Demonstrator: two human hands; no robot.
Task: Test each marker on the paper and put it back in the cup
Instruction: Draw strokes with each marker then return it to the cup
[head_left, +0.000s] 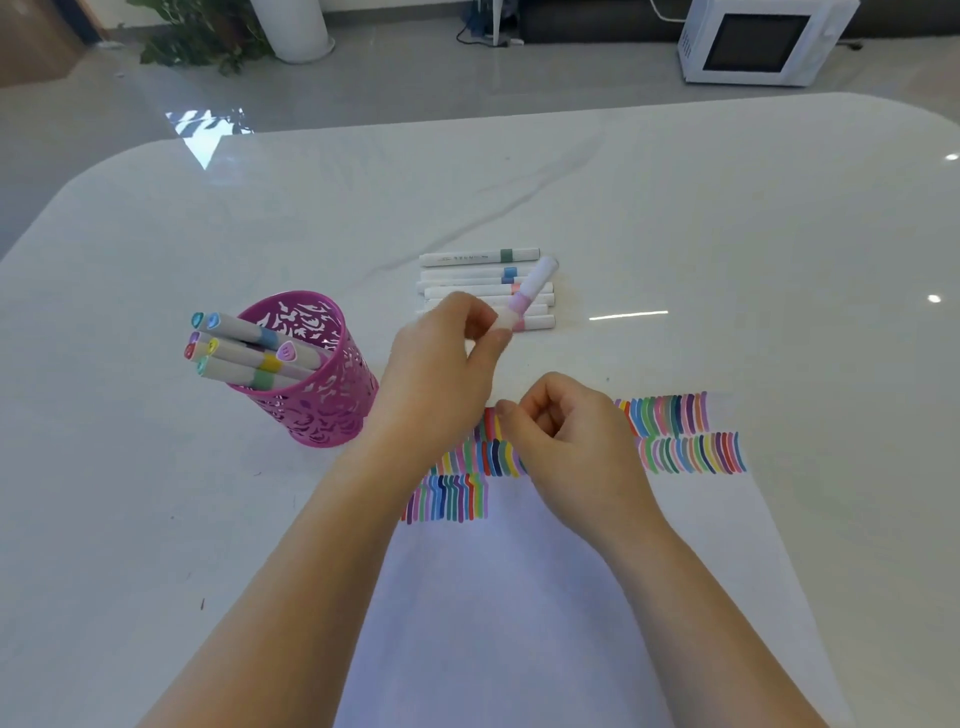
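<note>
1. Magenta cut-out metal, by the look of it, makes up the cup (317, 400). It stands on the glossy white tabletop (727, 234) to the left of both hands. The markers in the cup (260, 358) lean out over its left rim with their coloured end caps showing.
2. The left hand (441, 364) pinches a pink-banded marker (527, 293) by its near end, between thumb and fingertips. The barrel slants up towards the far right, lifted above a row of markers (483, 291) that lie side by side on the tabletop just beyond.
3. The right hand (571, 441) hovers over the far part of the paper (519, 597), fingers curled and thumb close to the forefinger. I cannot tell whether it pinches a cap or nothing, because the fingers hide whatever lies between them.
4. The paper lies flat, near the person, and rows of short coloured strokes (680, 436) fill its far end. The near part is bare, so there is room for more marks.
5. Laying the row flat and parallel probably keeps each pen easy to pick out, while the cup takes those already tried.
6. The end grip leaves most of the barrel free, and the right hand is close by. That fits pulling a cap off or pressing one on, though which of the two is not clear.
7. The marker is near both the cup and the paper, so either could follow.
</note>
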